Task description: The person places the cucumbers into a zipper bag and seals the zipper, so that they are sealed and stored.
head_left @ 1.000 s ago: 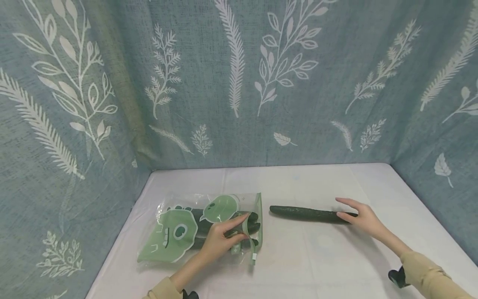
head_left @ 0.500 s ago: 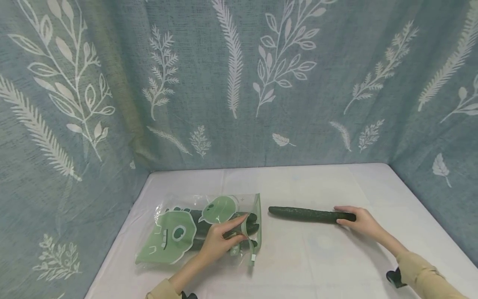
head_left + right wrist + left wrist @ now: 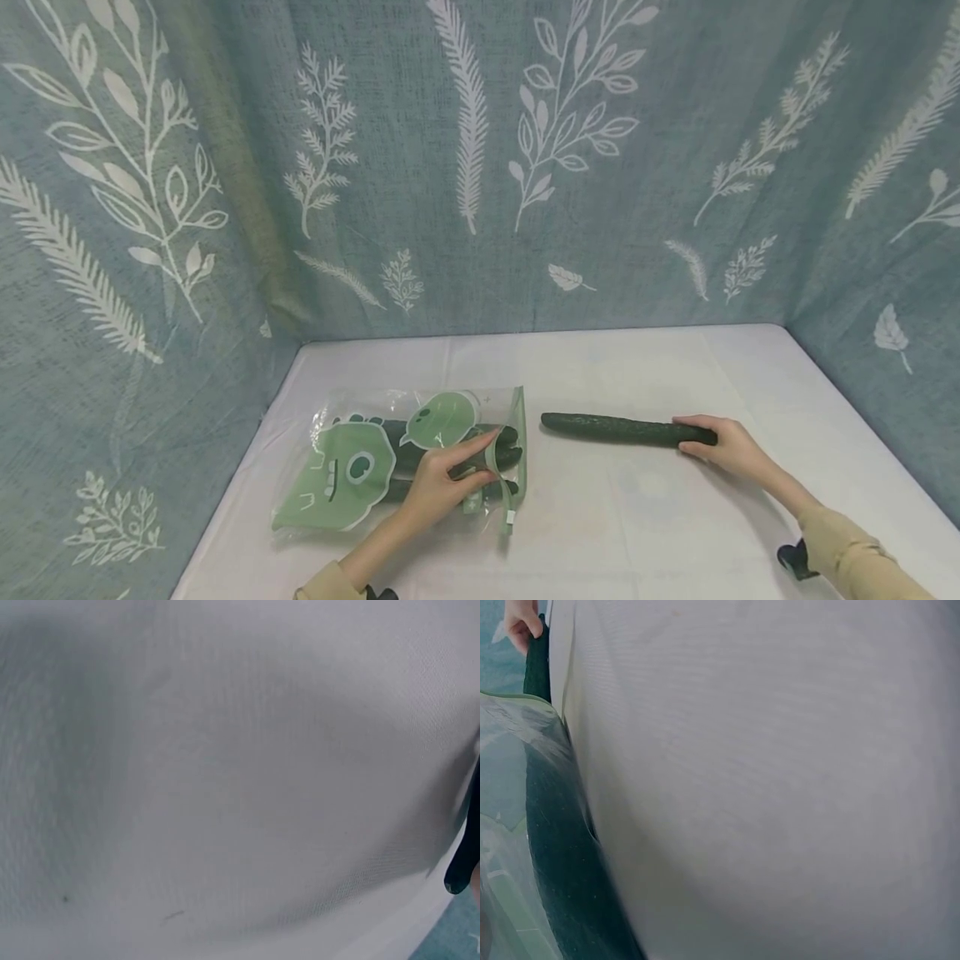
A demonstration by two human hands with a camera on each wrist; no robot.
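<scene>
A clear zip bag with a green cartoon dinosaur print lies on the left half of the table. Several dark green cucumbers are inside, their ends near the bag's mouth at the right. My left hand pinches the upper edge of the mouth between thumb and fingers, holding it raised. Right of the bag, a loose cucumber lies lengthwise on the cloth, a short gap from the mouth. My right hand grips its right end. In the right wrist view only a dark cucumber end shows at the edge.
A white cloth covers the table. Blue-green curtains with white leaf prints stand behind it and along both sides. A green zip strip with a white tab hangs at the bag's mouth.
My right hand, spread around the loose cucumber's right end a second ago, has closed its fingers and thumb on it. My left hand and the bag have stayed in place.
</scene>
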